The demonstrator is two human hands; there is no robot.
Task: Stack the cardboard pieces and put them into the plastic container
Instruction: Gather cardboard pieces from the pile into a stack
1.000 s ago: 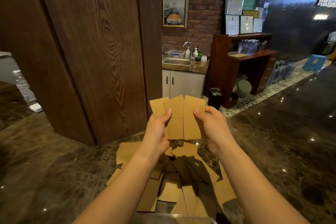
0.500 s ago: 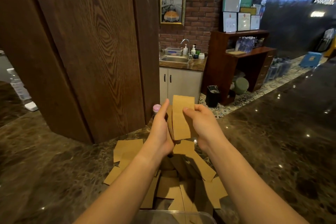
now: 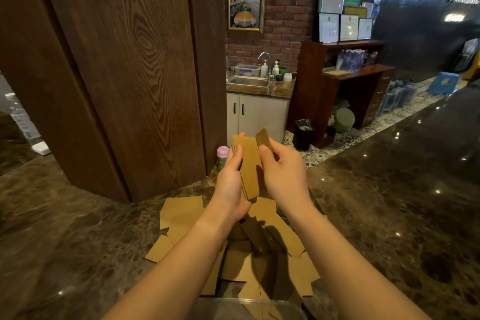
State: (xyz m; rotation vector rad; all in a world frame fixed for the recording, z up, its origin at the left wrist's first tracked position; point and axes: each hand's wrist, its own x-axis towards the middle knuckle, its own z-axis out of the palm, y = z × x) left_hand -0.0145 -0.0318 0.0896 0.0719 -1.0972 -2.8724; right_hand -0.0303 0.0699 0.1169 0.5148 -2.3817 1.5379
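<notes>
You had a small stack of cardboard pieces [image 3: 248,169] raised above the bench [image 3: 78,228], your left hand [image 3: 231,184] wrapped around its lower edge and near side with the thumb laid on the front face, and your right hand [image 3: 283,171] pinching one further piece [image 3: 263,138] by its lower part, tilted and just beside the top of the stack, apparently about to be laid against it. Both hands were closed on card, close together but not touching each other as far as I could tell. The rest of the loose pieces [image 3: 181,213] lay scattered flat and overlapping on the bench beneath your forearms, and the clear plastic container [image 3: 249,306] sat at the near edge of the view, its rim only just showing; I could not tell whether anything lay in it. The card looked thin, light and fairly stiff, so it would likely hold its shape in a pinch but slide readily sheet on sheet. A grip across the long edges, thumb on one face and fingers behind, seemed the safest way to keep the stack square; squeezing hard at a corner risked creasing it, and a loose hold risked the pieces fanning out.
</notes>
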